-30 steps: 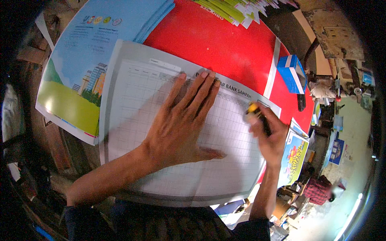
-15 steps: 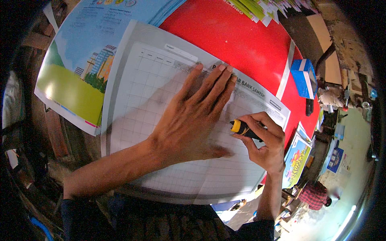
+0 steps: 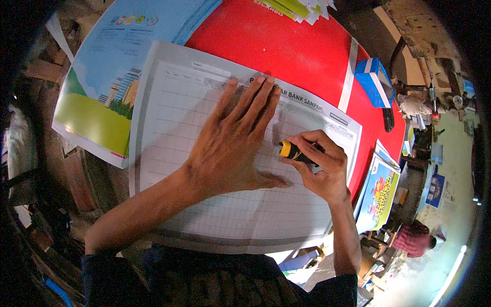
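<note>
A red table top (image 3: 286, 56) is lying under the big paper sheet (image 3: 271, 210). On the sheet, the left hand (image 3: 225, 143) is pressing flat, holding nothing. The right hand (image 3: 325, 166) is pinching a black-and-yellow tool (image 3: 293, 151) on or just over it. The sheet is already lying spread out, it seems; its showing boxes are looking unfilled. It is looking white with thin gray lines. Right of the sheet, a blue box (image 3: 369, 82) is sitting.

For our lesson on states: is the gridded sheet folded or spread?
Spread: the gridded sheet lies open beneath the left hand, its ruled grid visible around it.
</note>
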Demonstrator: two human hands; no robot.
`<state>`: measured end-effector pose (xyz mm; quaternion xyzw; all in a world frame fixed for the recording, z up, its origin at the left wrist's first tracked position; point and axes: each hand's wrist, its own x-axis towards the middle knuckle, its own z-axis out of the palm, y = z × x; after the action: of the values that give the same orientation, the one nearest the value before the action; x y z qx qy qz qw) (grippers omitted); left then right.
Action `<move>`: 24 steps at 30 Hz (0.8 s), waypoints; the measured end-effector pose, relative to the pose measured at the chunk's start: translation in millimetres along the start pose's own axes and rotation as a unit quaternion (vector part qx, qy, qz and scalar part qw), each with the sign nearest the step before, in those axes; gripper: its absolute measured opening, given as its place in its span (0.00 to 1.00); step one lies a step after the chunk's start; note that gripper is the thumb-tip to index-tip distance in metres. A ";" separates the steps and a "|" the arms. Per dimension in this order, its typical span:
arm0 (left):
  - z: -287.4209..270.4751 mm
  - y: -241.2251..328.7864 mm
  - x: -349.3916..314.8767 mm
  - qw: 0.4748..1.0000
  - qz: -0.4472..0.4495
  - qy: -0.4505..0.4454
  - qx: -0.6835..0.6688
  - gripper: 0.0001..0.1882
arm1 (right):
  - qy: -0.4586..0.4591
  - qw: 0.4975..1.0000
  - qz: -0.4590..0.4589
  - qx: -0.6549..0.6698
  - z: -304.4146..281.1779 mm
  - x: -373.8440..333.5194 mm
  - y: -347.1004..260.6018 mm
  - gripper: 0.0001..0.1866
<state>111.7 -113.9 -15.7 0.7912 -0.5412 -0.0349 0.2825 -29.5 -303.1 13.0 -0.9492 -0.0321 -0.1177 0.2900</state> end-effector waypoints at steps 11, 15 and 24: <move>-0.2 -0.4 -1.6 0.999 0.022 0.009 0.026 0.71 | -0.086 0.991 0.086 0.059 -19.7 15.9 -17.5 0.25; -5.0 3.3 -1.2 0.999 0.028 0.006 0.018 0.72 | -0.063 0.989 0.067 0.120 -17.6 11.1 -9.9 0.21; -7.6 8.4 -1.0 0.999 0.011 -0.018 0.029 0.74 | -0.025 0.995 -0.086 -0.053 -12.8 -41.9 -13.9 0.21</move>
<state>107.1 -112.1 -5.5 0.7924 -0.5554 -0.0306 0.2503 -74.6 -298.5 20.7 -0.9595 -0.1150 -0.1201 0.2274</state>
